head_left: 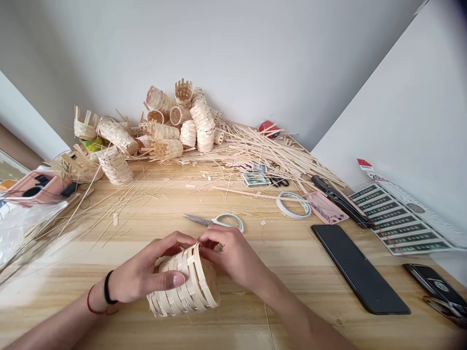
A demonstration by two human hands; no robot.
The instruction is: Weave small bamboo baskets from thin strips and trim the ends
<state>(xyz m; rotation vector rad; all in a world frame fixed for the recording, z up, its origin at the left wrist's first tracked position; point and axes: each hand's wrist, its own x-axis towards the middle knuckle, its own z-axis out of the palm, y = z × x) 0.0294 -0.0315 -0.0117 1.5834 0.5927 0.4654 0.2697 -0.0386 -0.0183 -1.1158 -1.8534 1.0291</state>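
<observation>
The pale woven wood-strip basket [184, 287] was tilted low over the light wooden desk [292, 265], near the bottom of the view, though its contact with the desk could not be made out. The left hand [144, 274] gripped its side with the thumb across the strips, while the right hand [231, 257] closed in a pinch on its upper rim.

Just beyond the basket lay steel scissors with white handles [215, 221], with a white tape roll [294, 205] farther off to its right. A black smartphone [359, 268] lay right of the basket, with a strip of bare desk between them. Far beyond the basket, a heap of small woven baskets [175, 126] stood against the pale wall [219, 48], and loose thin wooden strips [277, 155] spread across the desk beside it. Left of the basket, a clear plastic bag [22, 233] lay near a pink pouch [38, 187]; its contents could not be told. Bare desk stretched between the basket and the strips at its left.
</observation>
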